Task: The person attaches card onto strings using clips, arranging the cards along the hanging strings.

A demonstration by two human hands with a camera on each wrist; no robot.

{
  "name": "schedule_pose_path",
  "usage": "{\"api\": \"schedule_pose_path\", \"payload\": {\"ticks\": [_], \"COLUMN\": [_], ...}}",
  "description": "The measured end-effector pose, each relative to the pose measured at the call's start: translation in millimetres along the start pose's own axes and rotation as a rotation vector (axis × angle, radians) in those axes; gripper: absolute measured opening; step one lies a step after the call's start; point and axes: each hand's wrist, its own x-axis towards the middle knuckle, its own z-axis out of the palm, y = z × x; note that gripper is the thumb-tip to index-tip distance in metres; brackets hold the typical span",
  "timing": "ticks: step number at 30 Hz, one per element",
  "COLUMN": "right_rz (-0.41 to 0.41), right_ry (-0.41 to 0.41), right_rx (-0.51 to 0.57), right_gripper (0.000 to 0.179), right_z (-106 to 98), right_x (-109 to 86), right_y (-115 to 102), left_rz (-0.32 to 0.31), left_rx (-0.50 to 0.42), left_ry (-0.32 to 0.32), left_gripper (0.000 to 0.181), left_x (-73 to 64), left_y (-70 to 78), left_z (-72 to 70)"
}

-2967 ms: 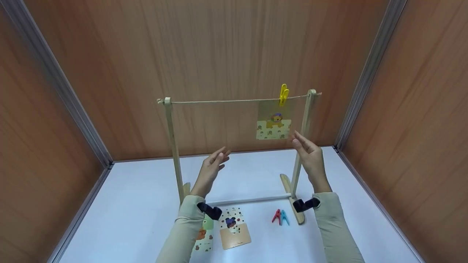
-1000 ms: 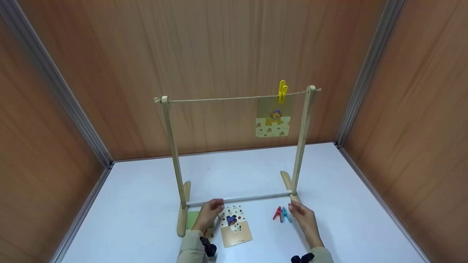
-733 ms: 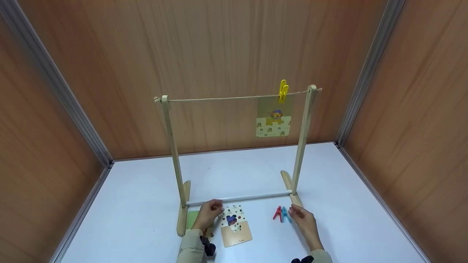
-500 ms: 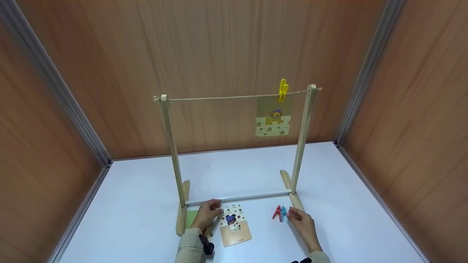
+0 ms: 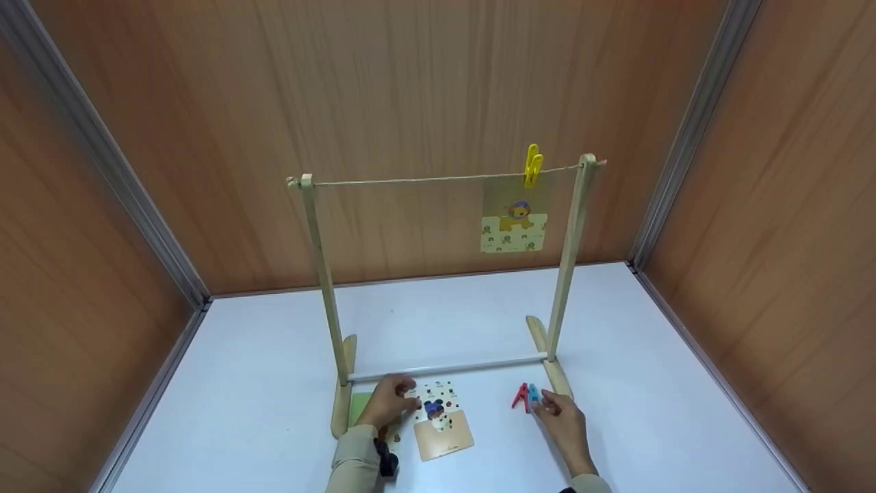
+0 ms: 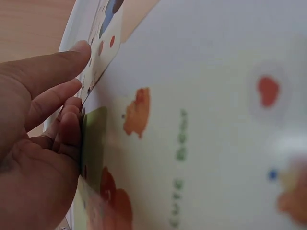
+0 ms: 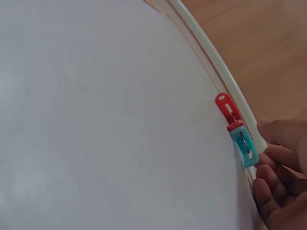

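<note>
My left hand (image 5: 389, 402) reaches to the left edge of a spotted card (image 5: 443, 435), thumb and fingers apart. Beneath that hand and wrist lies a green-and-white bear card (image 5: 358, 407), partly hidden; in the left wrist view its white part (image 6: 216, 143) fills much of the frame. My right hand (image 5: 565, 426) is at a blue clothespin (image 7: 244, 146), fingertips right at its end and fingers loosely bent. Against the blue one stands a red clothespin (image 7: 227, 106). On the rack's string, a yellow clothespin (image 5: 532, 166) holds a card with a lion-like animal (image 5: 513, 234).
A wooden rack (image 5: 321, 281) with a string (image 5: 410, 180) across its top stands behind the hands. Its white lower bar (image 5: 452, 367) runs just beyond the cards. The white tabletop (image 5: 260, 383) is enclosed by wood-grain panels (image 5: 410, 89) with grey metal corner posts.
Both hands have come down from beside the hanging card to the table. Over the last second the right hand has shifted left onto the blue clothespin; the left thumb has spread slightly toward the spotted card.
</note>
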Motion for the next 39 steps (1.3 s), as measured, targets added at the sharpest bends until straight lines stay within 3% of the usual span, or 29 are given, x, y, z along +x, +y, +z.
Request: {"api": "schedule_pose_path", "payload": {"ticks": [5, 14, 25, 33, 39], "right_rz": [-0.017, -0.043, -0.074, -0.081, -0.085], "right_ry": [0.021, -0.001, 0.022, -0.008, -0.013], "right_rx": [-0.040, -0.070, -0.083, -0.104, -0.114], "right_gripper": [0.039, 0.043, 0.041, 0.043, 0.043], "right_z": [5.0, 6.4, 5.8, 3.9, 4.4], "right_x": [0.2, -0.9, 0.1, 1.6, 2.1], "right_y": [2.0, 1.4, 1.3, 2.5, 0.8], "left_rz": [-0.037, -0.040, 0.007, 0.032, -0.014], "left_rx": [-0.007, -0.011, 0.009, 0.031, 0.045], "left_ry": [0.007, 0.017, 0.002, -0.029, -0.043], "left_gripper": [0.038, 0.037, 0.037, 0.039, 0.042], "left_x": [-0.4, -4.7, -3.3, -2.8, -2.5], "left_y": [-0.5, -2.4, -1.4, -3.4, -3.9], "left_z": [1.6, 3.2, 1.4, -0.1, -0.3]}}
